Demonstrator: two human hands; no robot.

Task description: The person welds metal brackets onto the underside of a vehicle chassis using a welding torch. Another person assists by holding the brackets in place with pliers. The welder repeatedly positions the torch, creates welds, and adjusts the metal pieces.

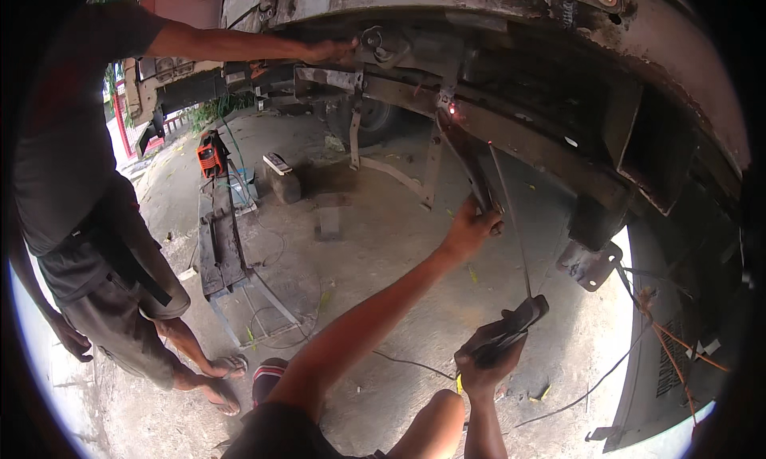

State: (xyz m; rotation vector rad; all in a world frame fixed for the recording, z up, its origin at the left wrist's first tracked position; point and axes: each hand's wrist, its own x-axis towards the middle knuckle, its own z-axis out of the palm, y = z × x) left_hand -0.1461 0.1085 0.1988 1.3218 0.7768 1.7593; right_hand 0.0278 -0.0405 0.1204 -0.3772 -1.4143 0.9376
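Observation:
My left hand [469, 234] is closed round the lower end of a long dark metal piece [469, 157]. Its upper end meets the rusty frame, right by a small glowing red spot [452, 108]. Whether the piece is a bar or a tool I cannot tell. Lower and to the right, my right hand [488, 365] grips a black welding electrode holder [511, 329]. A thin welding rod [513, 223] sticks up from its jaws, and the rod's reddish tip stands apart from the glowing spot.
A co-worker [72, 156] stands at the left, one hand [331, 52] against the vehicle's underside. An orange welding machine [212, 156] sits on a metal stand [219, 247]. Cables cross the concrete floor [375, 291]. A perforated bracket [590, 266] hangs at the right.

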